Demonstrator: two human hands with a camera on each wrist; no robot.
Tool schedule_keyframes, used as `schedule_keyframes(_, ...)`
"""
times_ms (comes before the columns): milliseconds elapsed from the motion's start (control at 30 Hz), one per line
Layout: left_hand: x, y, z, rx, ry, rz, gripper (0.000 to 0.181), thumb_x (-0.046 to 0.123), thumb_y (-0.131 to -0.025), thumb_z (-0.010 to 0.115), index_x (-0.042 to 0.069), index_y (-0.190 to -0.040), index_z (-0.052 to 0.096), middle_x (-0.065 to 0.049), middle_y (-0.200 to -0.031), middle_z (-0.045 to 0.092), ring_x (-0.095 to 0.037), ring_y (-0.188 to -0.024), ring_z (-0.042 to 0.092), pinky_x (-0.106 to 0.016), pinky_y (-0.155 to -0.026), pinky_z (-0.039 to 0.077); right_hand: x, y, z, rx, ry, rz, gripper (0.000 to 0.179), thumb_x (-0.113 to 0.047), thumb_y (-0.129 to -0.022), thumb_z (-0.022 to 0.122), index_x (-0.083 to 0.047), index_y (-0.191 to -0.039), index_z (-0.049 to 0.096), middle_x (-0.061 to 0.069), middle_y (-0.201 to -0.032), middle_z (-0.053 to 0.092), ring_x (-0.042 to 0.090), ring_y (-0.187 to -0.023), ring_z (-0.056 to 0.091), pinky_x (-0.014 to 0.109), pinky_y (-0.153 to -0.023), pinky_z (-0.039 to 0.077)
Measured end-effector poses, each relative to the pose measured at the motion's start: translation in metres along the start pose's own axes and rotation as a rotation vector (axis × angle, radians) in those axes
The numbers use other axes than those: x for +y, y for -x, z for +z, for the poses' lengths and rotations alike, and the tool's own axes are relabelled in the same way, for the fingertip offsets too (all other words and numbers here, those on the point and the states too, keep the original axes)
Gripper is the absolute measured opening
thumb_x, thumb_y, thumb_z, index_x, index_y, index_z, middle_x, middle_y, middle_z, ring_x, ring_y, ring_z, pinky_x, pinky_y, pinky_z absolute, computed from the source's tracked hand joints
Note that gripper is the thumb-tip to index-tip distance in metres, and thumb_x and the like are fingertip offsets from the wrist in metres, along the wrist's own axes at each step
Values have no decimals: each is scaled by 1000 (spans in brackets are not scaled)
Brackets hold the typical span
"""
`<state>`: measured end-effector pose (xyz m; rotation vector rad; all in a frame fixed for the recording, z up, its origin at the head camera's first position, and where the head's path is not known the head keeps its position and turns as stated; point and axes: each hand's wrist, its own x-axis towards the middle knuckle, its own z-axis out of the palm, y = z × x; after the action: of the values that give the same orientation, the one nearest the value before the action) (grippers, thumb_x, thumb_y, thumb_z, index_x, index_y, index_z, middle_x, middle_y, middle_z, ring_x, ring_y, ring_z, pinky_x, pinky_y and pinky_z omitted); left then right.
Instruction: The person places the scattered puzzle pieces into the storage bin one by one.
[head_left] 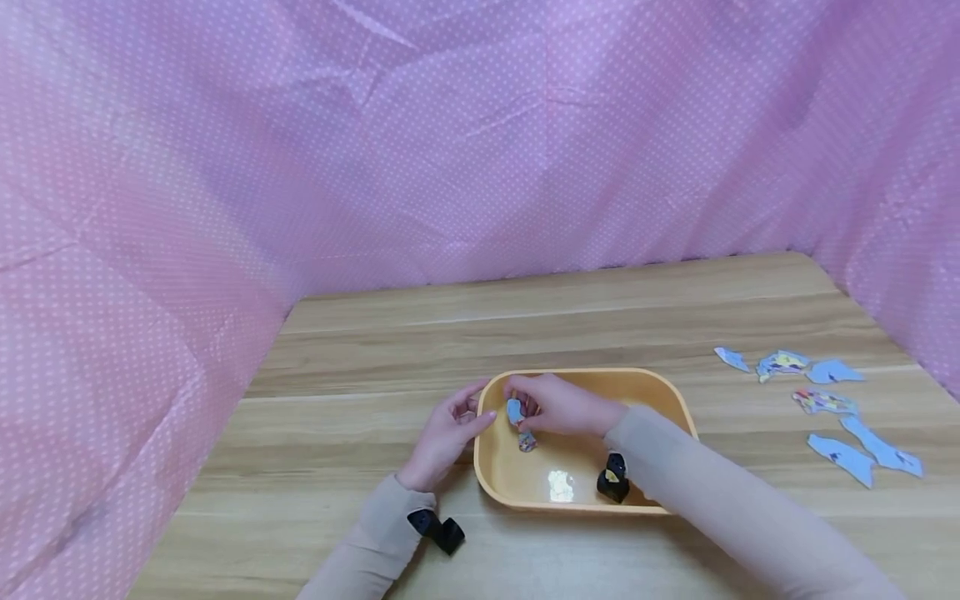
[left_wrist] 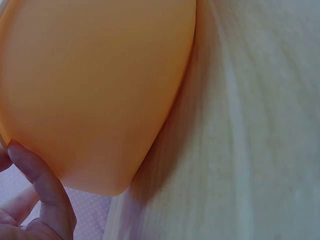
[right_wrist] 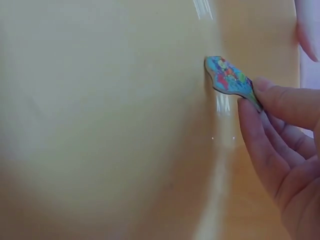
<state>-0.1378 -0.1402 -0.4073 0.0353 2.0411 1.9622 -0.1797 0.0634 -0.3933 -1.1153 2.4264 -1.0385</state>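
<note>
A yellow-orange plastic tray with rounded corners stands on the wooden table. At its left end my left hand grips the rim, thumb over the edge and fingers along the outer wall; the left wrist view shows fingers at the rim. My right hand reaches inside the tray, near the left wall. Between thumb and fingers it pinches an irregular flat puzzle piece, printed blue with multicoloured flower-like spots. In the head view, light blue and patterned parts show beside the fingers, which hide the middle.
Right of the tray, several puzzle pieces lie spread on the table: light blue ones and patterned ones. Pink dotted cloth hangs behind and at both sides. A black camera sits on my left wrist.
</note>
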Motion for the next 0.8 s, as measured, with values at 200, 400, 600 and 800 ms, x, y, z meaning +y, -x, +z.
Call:
schedule_keyframes(200,1,1,0,18,1,1,54,6,-89,63,7,-140,45,-5,-95,52,-11,-75,57,-19,-56,51,1,-1,1,10,16,33,33,-6,-81,73,-8,-109,55,-5,-74,56,4,-66,51,19,-62,46)
schedule_keyframes(400,2,1,1,32,-14,1,53,7,-89,63,8,-139,46,-4,-92,52,-9,-70,52,-17,-54,47,5,-2,4,56,7,69,31,-5,-78,75,-3,-105,58,-3,-70,58,4,-62,51,18,-58,45)
schedule_keyframes(600,-2,2,-1,4,-20,-17,52,9,-91,62,9,-140,45,-5,-94,53,-10,-73,58,-21,-60,53,6,-2,15,75,-112,189,33,-4,-76,76,-2,-105,60,-2,-69,59,6,-62,54,19,-57,48)
schedule_keyframes(800,-2,1,-2,-1,-20,13,51,9,-91,61,7,-140,45,-6,-95,52,-11,-78,60,-22,-64,55,4,-4,20,102,-160,211,33,-4,-76,76,-2,-104,59,-1,-68,60,6,-60,54,19,-56,48)
